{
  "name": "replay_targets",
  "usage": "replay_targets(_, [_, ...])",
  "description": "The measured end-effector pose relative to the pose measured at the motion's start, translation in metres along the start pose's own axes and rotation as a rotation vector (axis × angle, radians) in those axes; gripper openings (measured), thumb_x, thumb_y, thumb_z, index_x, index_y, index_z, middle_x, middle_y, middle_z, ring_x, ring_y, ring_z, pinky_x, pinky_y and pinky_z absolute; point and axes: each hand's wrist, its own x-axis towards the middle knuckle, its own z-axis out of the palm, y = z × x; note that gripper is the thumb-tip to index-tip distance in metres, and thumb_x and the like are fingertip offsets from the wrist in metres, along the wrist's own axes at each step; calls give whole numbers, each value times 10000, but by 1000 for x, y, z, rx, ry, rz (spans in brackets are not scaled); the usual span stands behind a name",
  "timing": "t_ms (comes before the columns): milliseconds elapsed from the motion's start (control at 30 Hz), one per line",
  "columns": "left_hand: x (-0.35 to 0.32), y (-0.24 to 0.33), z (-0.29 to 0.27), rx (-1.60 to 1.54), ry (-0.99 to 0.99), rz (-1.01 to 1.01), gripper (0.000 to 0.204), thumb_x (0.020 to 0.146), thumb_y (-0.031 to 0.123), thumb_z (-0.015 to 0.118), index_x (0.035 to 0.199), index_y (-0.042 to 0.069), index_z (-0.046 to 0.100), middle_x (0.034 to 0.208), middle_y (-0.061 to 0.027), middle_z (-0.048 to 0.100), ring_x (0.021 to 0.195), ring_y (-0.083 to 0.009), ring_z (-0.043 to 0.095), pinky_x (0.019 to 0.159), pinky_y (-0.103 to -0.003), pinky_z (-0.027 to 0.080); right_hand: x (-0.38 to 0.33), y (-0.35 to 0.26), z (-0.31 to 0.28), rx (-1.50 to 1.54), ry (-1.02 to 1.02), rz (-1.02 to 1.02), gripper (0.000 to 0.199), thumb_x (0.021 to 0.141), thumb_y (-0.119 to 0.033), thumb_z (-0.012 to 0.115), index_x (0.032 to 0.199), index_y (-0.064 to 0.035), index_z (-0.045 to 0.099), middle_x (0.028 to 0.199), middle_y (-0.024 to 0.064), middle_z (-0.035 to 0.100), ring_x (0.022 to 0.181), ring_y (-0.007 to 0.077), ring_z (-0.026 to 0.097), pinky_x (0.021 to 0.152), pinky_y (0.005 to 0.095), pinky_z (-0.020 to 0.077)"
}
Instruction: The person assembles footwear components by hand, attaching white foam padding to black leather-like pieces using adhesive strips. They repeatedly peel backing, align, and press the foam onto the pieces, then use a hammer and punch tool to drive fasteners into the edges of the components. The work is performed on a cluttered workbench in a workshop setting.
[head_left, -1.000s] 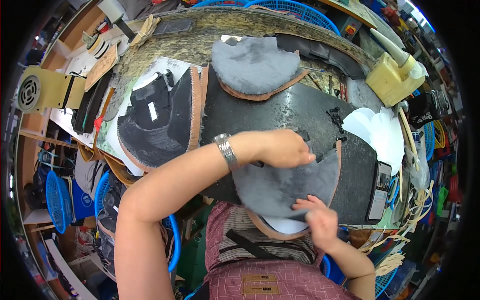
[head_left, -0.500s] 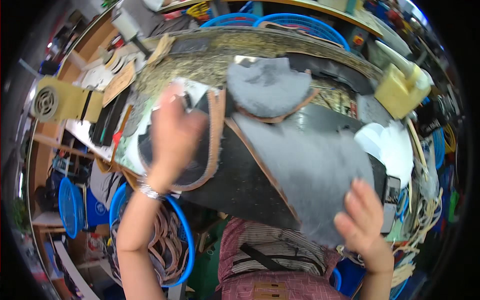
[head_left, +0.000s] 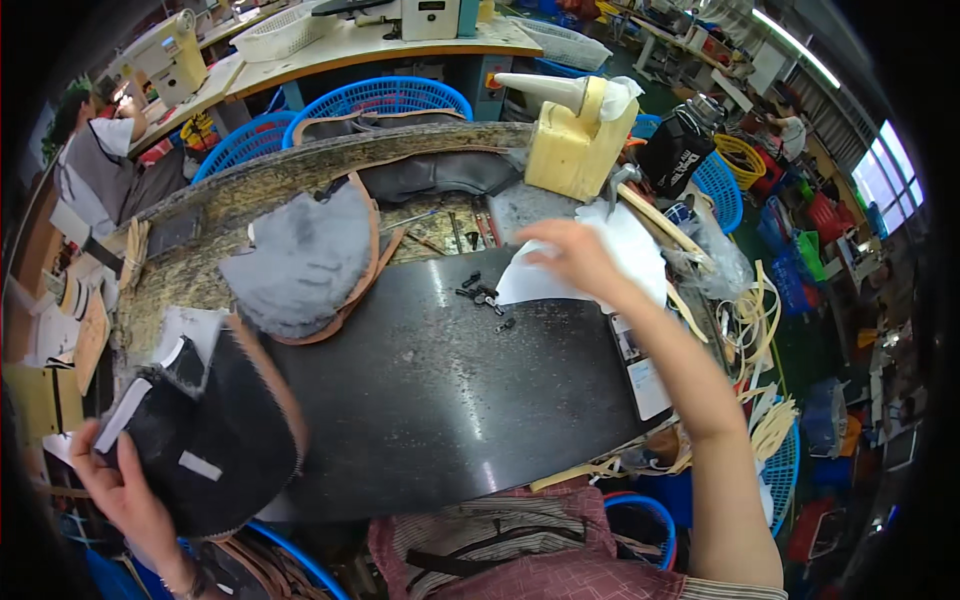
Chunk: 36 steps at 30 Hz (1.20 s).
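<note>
My left hand [head_left: 135, 500] grips the left edge of a black leather piece [head_left: 240, 420] with a tan, jagged-cut rim, its thumb on top. White strips [head_left: 200, 465] are stuck on this piece, which lies over the left end of a smooth black board [head_left: 430, 380]. Over a white sheet [head_left: 630, 255] at the right, my right hand [head_left: 575, 255] hovers with fingers stretched to the left and slightly bent; nothing shows in it. Small black metal parts [head_left: 485, 295] lie loose on the board near that sheet. A grey fuzzy-backed leather piece [head_left: 310, 260] rests behind the board.
A yellow jug [head_left: 570, 150] stands at the back right, with a hammer [head_left: 660, 220] beside it. A phone [head_left: 640, 375] lies by the board's right edge. Blue baskets [head_left: 380, 100] stand beyond the bench. Another person [head_left: 100, 160] sits at the far left.
The view has swung to the right. The large grey piece no longer lies across the board, leaving its black surface showing. My right hand has moved forward to the white sheet.
</note>
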Motion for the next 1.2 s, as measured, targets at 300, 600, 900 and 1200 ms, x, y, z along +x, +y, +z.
replay_targets(300, [-47,45,193,96,-591,395,619,726,-26,645,1290,0,392,1267,-195,461,1159,-316,469,990,-366,354,-19,70,-77,-988,-792,33,141,699,-166,639,722,-36,688,739,131,668,717,282,656,655,390,504])
replay_targets(600, [-104,108,346,-304,-889,630,411,737,91,663,1116,19,521,1150,-195,512,1075,-350,493,920,-414,408,-58,82,-80,-791,-280,214,148,749,-98,521,723,-38,654,715,143,648,677,314,643,612,407,497])
replay_targets(900, [-136,117,431,249,-943,893,439,823,372,579,1151,82,552,1117,-95,542,1072,-251,471,916,-444,329,-97,86,-199,-339,577,356,179,905,-170,540,929,-11,618,683,74,566,602,103,498,558,269,409])
replay_targets(1200, [-104,174,388,-1205,-1056,-680,271,894,281,561,992,30,592,899,-61,606,912,-142,569,800,-306,468,-95,-26,-127,-1017,159,-358,199,718,-40,647,907,14,618,721,90,591,594,211,577,526,294,457])
